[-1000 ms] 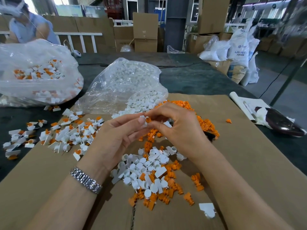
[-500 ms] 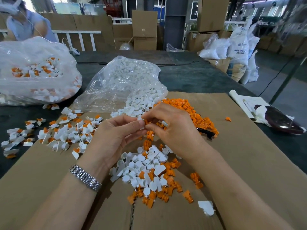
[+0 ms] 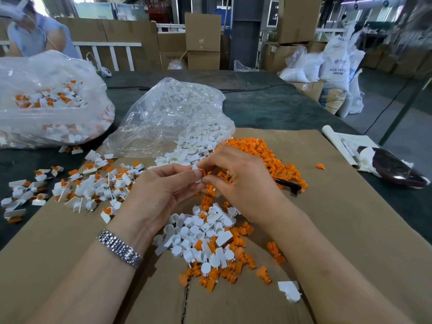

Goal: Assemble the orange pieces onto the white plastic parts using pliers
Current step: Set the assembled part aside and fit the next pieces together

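My left hand [image 3: 161,192] and my right hand [image 3: 243,183] meet fingertip to fingertip above the cardboard. Between them they pinch a small white plastic part [image 3: 197,176] with an orange piece [image 3: 205,172] at it; most of both is hidden by my fingers. Below my hands lies a mixed heap of white parts [image 3: 201,232] and orange pieces [image 3: 236,265]. A large pile of orange pieces [image 3: 268,155] spreads behind my right hand. Black plier handles [image 3: 288,184] stick out from that pile on the right.
Joined white-and-orange parts [image 3: 93,183] are scattered at the left. An open bag of white parts [image 3: 168,113] lies behind my hands, and a bag of joined parts [image 3: 46,101] at far left. Papers and a dark object [image 3: 392,169] sit at right. A person [image 3: 35,31] works at back left.
My hands have stayed together and shifted only slightly, the fingers working the small part between them. The piles have not moved.
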